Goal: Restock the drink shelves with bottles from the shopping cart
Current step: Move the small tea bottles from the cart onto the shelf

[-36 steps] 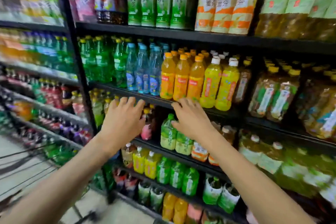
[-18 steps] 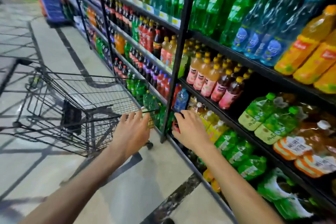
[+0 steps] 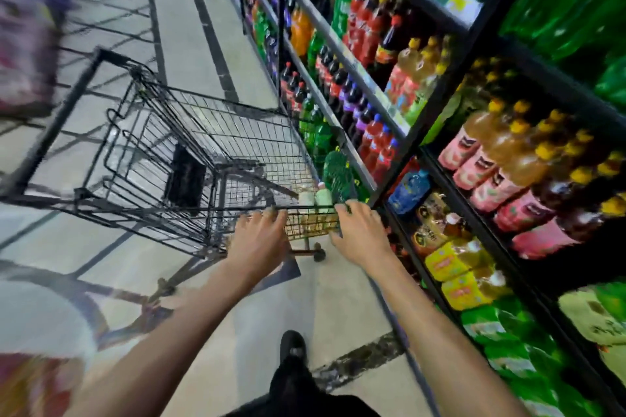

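Note:
A black wire shopping cart [image 3: 162, 152] stands in the aisle, its near right corner beside the drink shelves [image 3: 450, 112]. In that corner lie a few bottles [image 3: 320, 200] with pale caps, partly hidden by the wire. My left hand [image 3: 259, 240] hovers over the cart's near rim, fingers spread, holding nothing. My right hand [image 3: 360, 234] is at the rim's right end, close to the bottles, fingers apart and empty. The shelves on the right are packed with green, red, pink and yellow-capped bottles.
The tiled aisle floor [image 3: 203, 27] runs ahead on the left of the shelving. My dark shoe [image 3: 291, 349] is on the floor behind the cart. Blurred packaged goods [image 3: 27, 44] fill the left edge. A black shelf upright [image 3: 440, 105] stands just right of the cart.
My view has swung left and down from the shelves to the cart. Both hands have dropped from the shelf front to the cart's near rim, still empty.

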